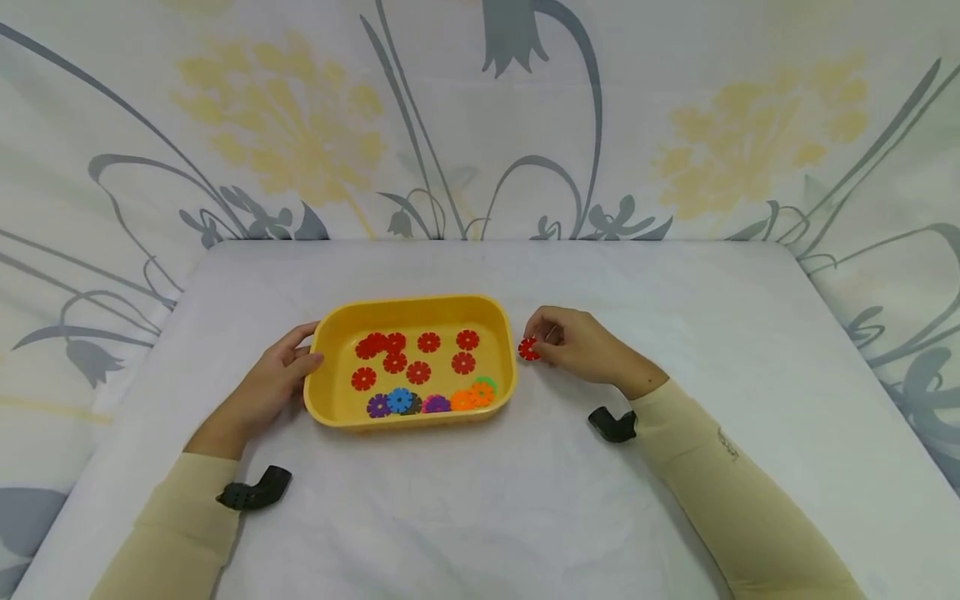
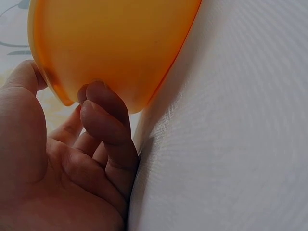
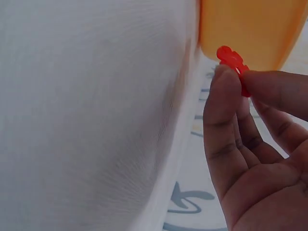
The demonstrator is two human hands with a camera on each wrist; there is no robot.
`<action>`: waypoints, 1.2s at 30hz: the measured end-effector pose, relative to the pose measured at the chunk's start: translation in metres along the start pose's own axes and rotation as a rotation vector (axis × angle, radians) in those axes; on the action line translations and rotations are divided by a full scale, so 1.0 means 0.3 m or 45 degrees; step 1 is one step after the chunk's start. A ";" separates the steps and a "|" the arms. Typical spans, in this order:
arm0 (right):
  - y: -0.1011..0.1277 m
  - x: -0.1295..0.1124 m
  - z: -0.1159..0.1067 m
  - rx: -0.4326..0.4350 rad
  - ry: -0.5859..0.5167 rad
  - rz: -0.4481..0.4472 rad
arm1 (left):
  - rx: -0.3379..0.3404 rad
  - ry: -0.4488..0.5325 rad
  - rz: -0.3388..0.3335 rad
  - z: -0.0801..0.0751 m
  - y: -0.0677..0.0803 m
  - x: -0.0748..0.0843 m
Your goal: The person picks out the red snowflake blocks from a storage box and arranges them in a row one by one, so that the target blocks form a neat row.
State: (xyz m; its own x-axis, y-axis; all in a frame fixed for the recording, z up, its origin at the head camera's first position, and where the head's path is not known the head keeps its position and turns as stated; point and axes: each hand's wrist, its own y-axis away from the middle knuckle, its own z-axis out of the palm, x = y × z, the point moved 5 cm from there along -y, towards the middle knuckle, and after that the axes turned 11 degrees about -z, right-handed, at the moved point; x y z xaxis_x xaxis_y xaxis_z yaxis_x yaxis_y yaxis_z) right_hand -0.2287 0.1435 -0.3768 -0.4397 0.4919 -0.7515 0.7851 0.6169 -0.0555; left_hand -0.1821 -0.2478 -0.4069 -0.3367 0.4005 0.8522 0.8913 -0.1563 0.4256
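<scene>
1. On the white tabletop (image 1: 675, 333), head view: yellow tray (image 1: 322, 400) at centre with red discs (image 1: 417, 372) and a few mixed-colour ones inside. Left hand (image 1: 270, 387) is on the tray's left wall; right hand (image 1: 581, 346) holds a red disc (image 1: 528, 349) just beside the tray's right rim.
2. Left wrist view: left hand (image 2: 62, 159) curls its fingers (image 2: 103, 115) against the tray (image 2: 115, 43) wall, thumb on the rim; grip steadies it.
3. Right wrist view: right hand (image 3: 260, 159) pinches the red disc (image 3: 232, 62) between thumb and fingertips. Likely light, stiff, notched plastic; best gripped by the edges.
</scene>
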 end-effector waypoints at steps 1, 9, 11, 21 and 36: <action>-0.001 -0.001 0.003 -0.020 -0.004 0.009 | 0.001 -0.003 0.003 0.000 0.000 0.001; -0.001 0.006 0.023 -0.152 0.023 0.067 | 0.001 -0.004 -0.003 0.000 -0.008 0.003; 0.001 0.014 0.029 -0.166 0.047 0.077 | -0.003 -0.003 -0.007 0.002 -0.009 0.003; 0.007 0.013 0.043 -0.172 0.102 0.074 | -0.006 -0.053 -0.040 0.003 -0.021 0.016; -0.008 -0.067 0.001 0.099 0.225 -0.046 | -0.104 -0.105 -0.093 -0.012 -0.022 0.015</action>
State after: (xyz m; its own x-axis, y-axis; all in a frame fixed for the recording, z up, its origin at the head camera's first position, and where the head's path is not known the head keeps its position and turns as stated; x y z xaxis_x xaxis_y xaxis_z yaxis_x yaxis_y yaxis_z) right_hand -0.2218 0.1319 -0.3617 -0.5324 0.5750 -0.6212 0.7959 0.5900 -0.1361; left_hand -0.1906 -0.2484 -0.4048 -0.3707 0.4857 0.7916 0.8366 -0.1955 0.5118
